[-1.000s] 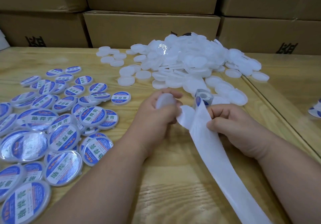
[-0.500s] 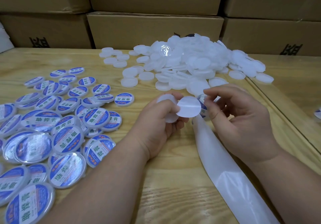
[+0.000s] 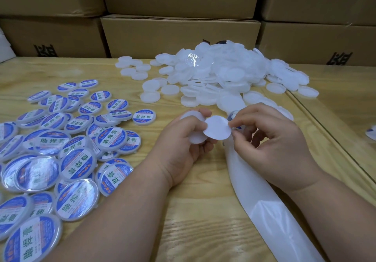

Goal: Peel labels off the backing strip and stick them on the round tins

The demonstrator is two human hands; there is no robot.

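My left hand (image 3: 184,139) grips a plain white round tin (image 3: 195,139) above the wooden table. My right hand (image 3: 270,139) pinches the right edge of a round label (image 3: 217,127) with thumb and forefinger; I see the label's white back, and its left edge overlaps the tin. The white backing strip (image 3: 262,200) runs from under my right hand toward the lower right corner. A bit of the label roll (image 3: 233,116) shows behind my right fingers.
A heap of unlabelled white tins (image 3: 219,78) lies at the back centre. Several labelled blue-and-white tins (image 3: 77,160) are spread over the left of the table (image 3: 195,221). Stacked cardboard boxes (image 3: 179,36) stand behind. A table seam (image 3: 325,131) runs along the right.
My right hand let go of the strip, lifted and peeled off a round label, then brought it up against the tin in my left hand. The strip now lies flat.
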